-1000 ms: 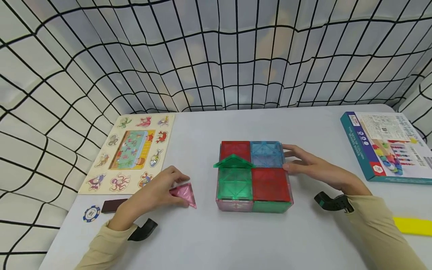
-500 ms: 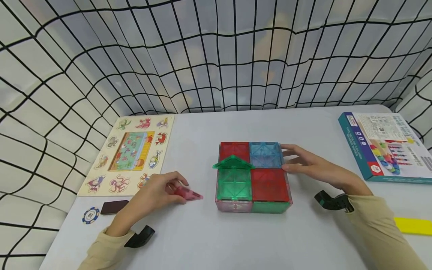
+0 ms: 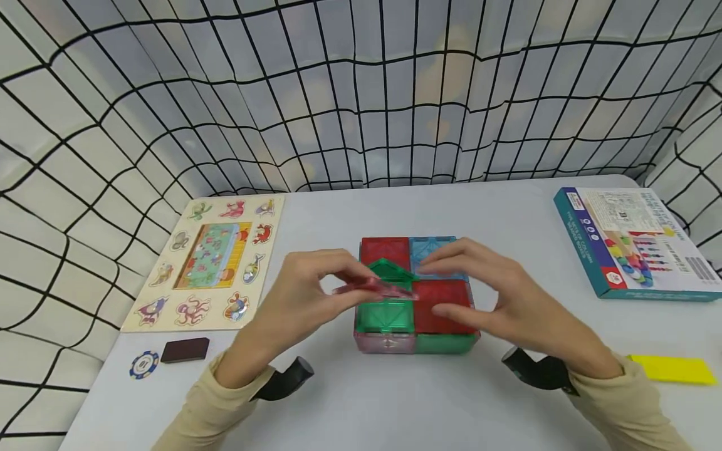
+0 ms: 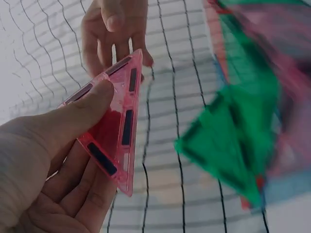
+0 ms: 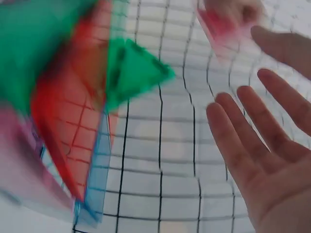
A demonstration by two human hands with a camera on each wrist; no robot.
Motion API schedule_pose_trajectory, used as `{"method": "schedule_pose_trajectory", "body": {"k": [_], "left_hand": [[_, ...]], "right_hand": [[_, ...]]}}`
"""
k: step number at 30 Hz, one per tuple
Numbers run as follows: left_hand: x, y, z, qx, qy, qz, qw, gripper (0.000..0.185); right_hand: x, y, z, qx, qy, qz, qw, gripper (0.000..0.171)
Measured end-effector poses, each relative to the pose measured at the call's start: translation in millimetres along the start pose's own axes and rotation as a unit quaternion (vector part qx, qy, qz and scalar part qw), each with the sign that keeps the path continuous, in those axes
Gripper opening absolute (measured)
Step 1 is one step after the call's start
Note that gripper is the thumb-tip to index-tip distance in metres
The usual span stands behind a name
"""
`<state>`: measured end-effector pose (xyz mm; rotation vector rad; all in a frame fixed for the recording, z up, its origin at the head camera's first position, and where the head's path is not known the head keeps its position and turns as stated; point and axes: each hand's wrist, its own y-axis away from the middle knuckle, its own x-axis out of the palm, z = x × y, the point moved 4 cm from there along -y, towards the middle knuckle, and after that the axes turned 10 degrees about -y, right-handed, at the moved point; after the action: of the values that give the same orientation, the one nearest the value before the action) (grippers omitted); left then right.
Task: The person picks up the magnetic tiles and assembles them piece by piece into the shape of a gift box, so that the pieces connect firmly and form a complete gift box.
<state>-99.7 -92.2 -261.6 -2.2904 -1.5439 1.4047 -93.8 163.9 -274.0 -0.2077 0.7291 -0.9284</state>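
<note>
My left hand (image 3: 307, 294) pinches a pink triangular magnetic tile (image 4: 115, 114) between thumb and fingers; its dark edge magnets show in the left wrist view. In the head view this tile is nearly edge-on, over the front half of a low box built of magnetic tiles (image 3: 442, 307). The box's top is two red squares, a blue and a green one. A green triangle tile (image 5: 141, 73) stands upright on it, its lower part partly covered by the pink tile in the head view. My right hand (image 3: 507, 300) holds nothing, fingers spread over the box's right side.
At the left lies a sea-animal puzzle board (image 3: 268, 254), with a dark brown block (image 3: 184, 350) and a poker chip (image 3: 144, 364) in front of it. A boxed game (image 3: 643, 244) and a yellow strip (image 3: 674, 369) are at the right. Black netting (image 3: 386, 114) rises behind the table.
The left hand has lifted the pink triangle from the table on the left and carried it right, over the box. My right hand has left the box's right edge and moved inward above it.
</note>
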Motion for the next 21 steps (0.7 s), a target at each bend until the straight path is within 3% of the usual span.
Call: {"method": "schedule_pose_trajectory", "body": {"k": [3, 6, 10, 12, 15, 18, 21], "left_hand": [[18.5, -19.6, -11.4, 0.028, 0.025, 0.002, 0.9993, 0.017], [31.9, -32.8, -18.7, 0.057, 0.041, 0.002, 0.9976, 0.017], [33.0, -37.6, -13.0, 0.075, 0.033, -0.006, 0.9966, 0.025], [28.8, -36.1, -1.5, 0.062, 0.020, -0.013, 0.9978, 0.034], [23.7, -30.8, 23.0, 0.011, 0.002, -0.009, 0.9999, 0.048], [26.1, -25.6, 45.8, -0.042, -0.006, 0.027, 0.9987, 0.050], [31.7, -19.8, 59.4, -0.061, -0.019, 0.068, 0.9957, 0.039]], "right_hand": [[12, -3, 7, -0.028, 0.011, -0.020, 0.999, 0.054], [10, -3, 8, -0.040, 0.033, -0.065, 0.997, 0.048], [-4, -2, 4, -0.037, 0.061, -0.103, 0.992, 0.043], [-14, -2, -1, -0.026, 0.069, -0.118, 0.990, 0.042], [-31, 1, -11, 0.007, 0.073, -0.143, 0.987, 0.039], [-45, 7, -25, 0.040, 0.054, -0.157, 0.985, 0.037], [-50, 10, -41, 0.067, 0.017, -0.149, 0.986, 0.034]]}}
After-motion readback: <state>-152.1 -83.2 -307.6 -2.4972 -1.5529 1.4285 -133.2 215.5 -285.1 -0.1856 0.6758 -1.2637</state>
